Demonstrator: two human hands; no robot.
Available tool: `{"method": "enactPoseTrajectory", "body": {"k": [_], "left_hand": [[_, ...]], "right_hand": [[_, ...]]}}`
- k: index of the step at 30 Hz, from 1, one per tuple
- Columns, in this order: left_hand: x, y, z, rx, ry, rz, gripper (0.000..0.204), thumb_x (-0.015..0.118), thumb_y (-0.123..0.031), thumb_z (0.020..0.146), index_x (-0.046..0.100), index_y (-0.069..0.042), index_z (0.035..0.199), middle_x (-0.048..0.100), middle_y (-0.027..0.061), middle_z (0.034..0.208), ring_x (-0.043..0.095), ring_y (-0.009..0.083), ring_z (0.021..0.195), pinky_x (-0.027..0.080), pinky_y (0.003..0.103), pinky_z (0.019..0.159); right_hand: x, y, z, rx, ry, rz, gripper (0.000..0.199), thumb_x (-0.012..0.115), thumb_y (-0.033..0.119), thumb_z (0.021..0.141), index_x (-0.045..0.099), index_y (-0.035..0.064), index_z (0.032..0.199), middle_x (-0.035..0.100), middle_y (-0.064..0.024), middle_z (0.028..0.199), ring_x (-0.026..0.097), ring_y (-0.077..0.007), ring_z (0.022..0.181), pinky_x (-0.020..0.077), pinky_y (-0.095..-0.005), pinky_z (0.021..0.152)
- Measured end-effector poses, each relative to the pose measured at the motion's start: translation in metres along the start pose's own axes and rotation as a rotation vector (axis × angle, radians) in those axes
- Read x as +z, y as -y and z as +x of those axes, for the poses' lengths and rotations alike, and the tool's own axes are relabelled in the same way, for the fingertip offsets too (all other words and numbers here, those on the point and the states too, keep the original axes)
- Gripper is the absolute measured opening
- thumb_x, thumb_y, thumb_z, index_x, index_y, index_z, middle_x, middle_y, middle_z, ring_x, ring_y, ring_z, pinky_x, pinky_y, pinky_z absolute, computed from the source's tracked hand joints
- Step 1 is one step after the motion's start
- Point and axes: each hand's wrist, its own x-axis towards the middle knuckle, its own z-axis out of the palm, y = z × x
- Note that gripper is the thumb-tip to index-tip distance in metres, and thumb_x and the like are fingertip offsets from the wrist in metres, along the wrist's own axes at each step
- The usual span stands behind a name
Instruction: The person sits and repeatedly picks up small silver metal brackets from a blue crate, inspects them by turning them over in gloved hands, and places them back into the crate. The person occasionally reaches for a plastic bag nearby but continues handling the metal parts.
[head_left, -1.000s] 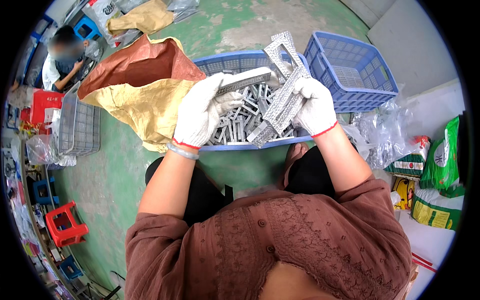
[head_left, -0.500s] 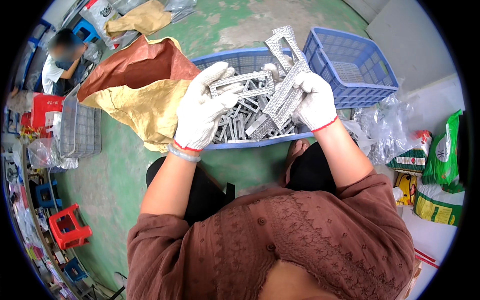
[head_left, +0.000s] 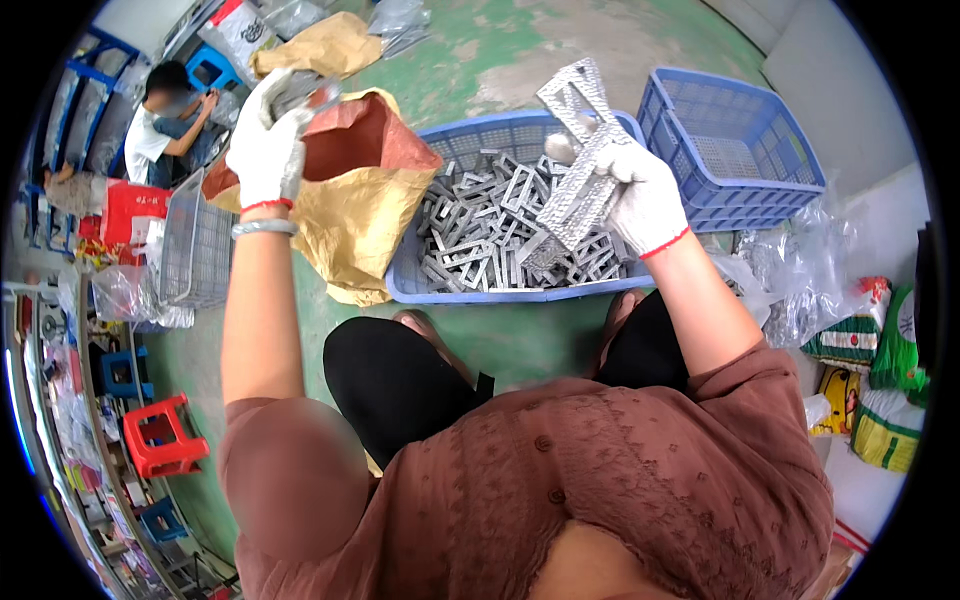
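My left hand (head_left: pixel 268 150), in a white knitted glove, is raised over the mouth of a yellow woven sack (head_left: pixel 350 235) with a reddish-brown inside. Its thumb and fingers are closed on a grey metal frame (head_left: pixel 305 92), blurred by motion. My right hand (head_left: pixel 640 195), gloved alike, grips several silvery rectangular metal frames (head_left: pixel 580 185) in a loose, crossed bunch. They are above a shallow blue plastic crate (head_left: pixel 470 297), where many similar small frames (head_left: pixel 480 225) lie in a jumbled heap.
A deeper blue crate (head_left: pixel 735 165) stands at the right, beside clear plastic bags (head_left: pixel 800 250). A grey crate (head_left: pixel 195 240) is left of the sack. Farther left are a red stool (head_left: pixel 165 437) and crowded shelves. Another person (head_left: pixel 160 130) sits at the far left, hands raised.
My left hand has moved left with a metal frame, from above the shallow crate to the sack's mouth. My right hand still holds its bunch above the crate. The view has shifted slightly.
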Motion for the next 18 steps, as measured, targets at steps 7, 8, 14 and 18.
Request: {"method": "enactPoseTrajectory", "body": {"k": [7,8,14,18], "left_hand": [[0.025,-0.002,-0.002,0.164,0.114,0.836,0.06,0.068,-0.04,0.082,0.058,-0.008,0.132,0.06,0.0189,0.129,0.054,0.0321,0.124,0.042,0.041,0.104],[0.043,-0.023,-0.018,0.074,0.16,0.613,0.057,0.068,-0.041,0.084,0.06,-0.007,0.129,0.063,0.0175,0.124,0.057,0.0303,0.12,0.043,0.04,0.102],[0.109,-0.103,-0.127,-0.232,0.595,0.002,0.06,0.076,-0.032,0.085,0.057,0.002,0.13,0.067,0.0139,0.113,0.065,0.0153,0.098,0.052,0.03,0.085],[0.128,-0.131,-0.146,-0.278,0.517,0.063,0.083,0.083,-0.015,0.078,0.039,0.003,0.146,0.064,0.0143,0.113,0.068,0.0172,0.089,0.054,0.029,0.08]], "right_hand": [[0.003,0.002,-0.004,-0.012,0.012,-0.145,0.055,0.052,0.005,0.072,0.053,-0.0102,0.125,0.066,-0.0232,0.107,0.066,-0.0271,0.075,0.0575,-0.0366,0.072],[0.002,0.001,-0.004,-0.018,0.028,-0.167,0.055,0.053,0.005,0.072,0.053,-0.0101,0.125,0.066,-0.0229,0.107,0.066,-0.0267,0.075,0.0576,-0.0355,0.07],[0.009,0.004,-0.009,-0.054,0.081,-0.227,0.043,0.055,0.007,0.079,0.057,-0.0079,0.119,0.067,-0.0168,0.093,0.067,-0.0221,0.074,0.0545,-0.0294,0.055],[0.013,0.0,-0.012,-0.061,-0.022,-0.237,0.028,0.064,0.016,0.089,0.063,-0.0041,0.108,0.067,-0.0124,0.086,0.066,-0.0208,0.072,0.0521,-0.03,0.051]]}}
